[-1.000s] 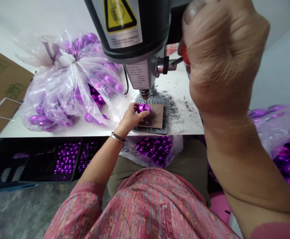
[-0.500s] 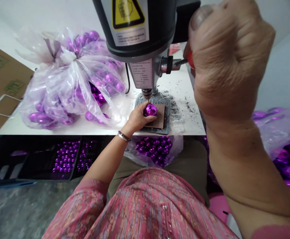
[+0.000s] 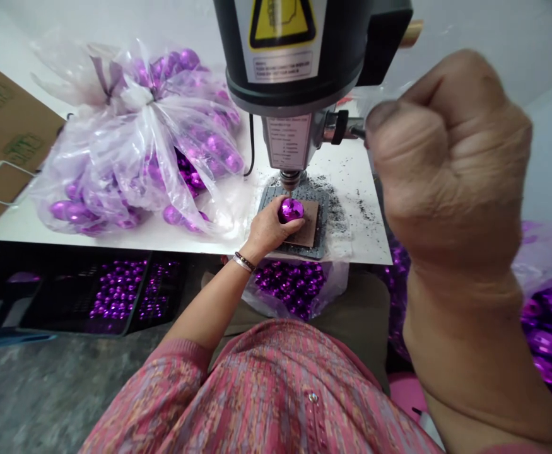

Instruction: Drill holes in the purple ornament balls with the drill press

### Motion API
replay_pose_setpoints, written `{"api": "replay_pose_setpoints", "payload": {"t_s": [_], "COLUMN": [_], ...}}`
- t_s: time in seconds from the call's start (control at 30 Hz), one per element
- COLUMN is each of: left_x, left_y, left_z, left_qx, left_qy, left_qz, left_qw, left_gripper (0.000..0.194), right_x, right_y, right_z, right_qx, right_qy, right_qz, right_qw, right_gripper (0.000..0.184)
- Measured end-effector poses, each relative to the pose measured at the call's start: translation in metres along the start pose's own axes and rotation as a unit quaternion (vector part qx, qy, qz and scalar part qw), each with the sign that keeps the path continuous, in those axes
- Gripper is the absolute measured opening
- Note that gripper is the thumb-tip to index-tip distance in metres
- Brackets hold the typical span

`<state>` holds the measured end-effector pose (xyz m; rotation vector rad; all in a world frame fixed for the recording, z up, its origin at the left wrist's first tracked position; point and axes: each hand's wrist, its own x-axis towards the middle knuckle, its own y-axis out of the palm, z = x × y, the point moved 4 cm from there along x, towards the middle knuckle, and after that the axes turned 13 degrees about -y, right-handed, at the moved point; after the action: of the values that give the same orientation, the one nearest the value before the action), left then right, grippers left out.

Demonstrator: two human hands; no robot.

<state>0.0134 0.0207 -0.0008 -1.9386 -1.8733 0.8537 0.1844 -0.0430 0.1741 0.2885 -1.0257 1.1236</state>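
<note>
A shiny purple ball (image 3: 291, 210) sits on a brown board (image 3: 308, 226) over the grey base of a drill press (image 3: 298, 69). My left hand (image 3: 270, 226) grips the ball from the left, fingers behind it and thumb in front. The thin bit (image 3: 291, 194) in the chuck points down at the top of the ball; whether it touches cannot be made out. High at the right, my right hand (image 3: 450, 164) is closed round the drill press's feed handle, whose metal hub (image 3: 342, 127) shows beside the fist. The fist hides the grip itself.
Knotted clear bags (image 3: 138, 145) of purple balls lie on the white table's (image 3: 361, 243) left side. Dark shavings (image 3: 335, 205) surround the base. An open bag (image 3: 294, 287) of balls is at my lap, black crates (image 3: 115, 293) at left, another bag (image 3: 550, 321) at right.
My right fist has come down and slightly outward with the feed handle. The chuck sits a little lower over the ball. My left hand keeps its hold while the whole view shifts slightly.
</note>
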Motion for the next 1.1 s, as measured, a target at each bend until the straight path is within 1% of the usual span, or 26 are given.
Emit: {"api": "replay_pose_setpoints", "payload": {"t_s": [0.1, 0.2, 0.33, 0.47, 0.57, 0.67, 0.77, 0.83, 0.9, 0.97, 1.0, 1.07, 1.1], "left_x": [0.001, 0.001, -0.001, -0.003, -0.002, -0.002, -0.002, -0.003, -0.003, -0.004, -0.004, -0.005, -0.006], "left_y": [0.001, 0.000, -0.001, -0.001, -0.001, 0.000, 0.001, 0.002, 0.003, 0.003, 0.004, 0.003, 0.002], "left_z": [0.000, -0.002, -0.004, -0.005, -0.003, -0.002, 0.000, 0.001, 0.001, 0.002, 0.002, 0.003, 0.004], "left_qx": [-0.012, -0.004, 0.027, 0.025, 0.011, 0.008, 0.002, 0.000, -0.003, -0.018, -0.028, -0.044, -0.050], "left_qy": [0.004, 0.014, 0.023, 0.032, 0.035, 0.035, 0.027, 0.023, 0.020, 0.018, 0.017, 0.015, 0.014], "left_qz": [0.001, 0.003, 0.008, 0.010, 0.006, 0.005, 0.001, -0.005, -0.010, -0.010, -0.009, -0.005, -0.004], "left_qw": [1.000, 1.000, 0.999, 0.999, 0.999, 0.999, 1.000, 1.000, 1.000, 1.000, 0.999, 0.999, 0.999], "left_gripper": [0.058, 0.054, 0.044, 0.038, 0.039, 0.043, 0.048, 0.049, 0.049, 0.048, 0.048, 0.050, 0.051], "right_x": [-0.013, -0.024, -0.031, -0.039, -0.043, -0.048, -0.058, -0.066, -0.069, -0.062, -0.054, -0.031, -0.017], "right_y": [0.001, 0.004, 0.008, 0.010, 0.011, 0.014, 0.021, 0.026, 0.028, 0.026, 0.023, 0.017, 0.016], "right_z": [-0.001, -0.002, -0.005, -0.009, -0.012, -0.018, -0.027, -0.033, -0.032, -0.026, -0.022, -0.015, -0.014], "right_qx": [-0.013, -0.037, -0.057, -0.065, -0.078, -0.082, -0.065, -0.053, -0.045, -0.038, -0.029, 0.006, 0.034], "right_qy": [-0.013, -0.053, -0.105, -0.123, -0.138, -0.162, -0.200, -0.212, -0.206, -0.180, -0.159, -0.093, -0.055], "right_qz": [0.001, -0.006, -0.009, -0.007, -0.013, -0.039, -0.067, -0.085, -0.105, -0.128, -0.140, -0.151, -0.145], "right_qw": [1.000, 0.998, 0.993, 0.990, 0.987, 0.983, 0.975, 0.972, 0.972, 0.975, 0.977, 0.984, 0.987], "right_gripper": [0.024, 0.024, 0.021, 0.019, 0.020, 0.020, 0.015, 0.011, 0.011, 0.017, 0.023, 0.036, 0.040]}}
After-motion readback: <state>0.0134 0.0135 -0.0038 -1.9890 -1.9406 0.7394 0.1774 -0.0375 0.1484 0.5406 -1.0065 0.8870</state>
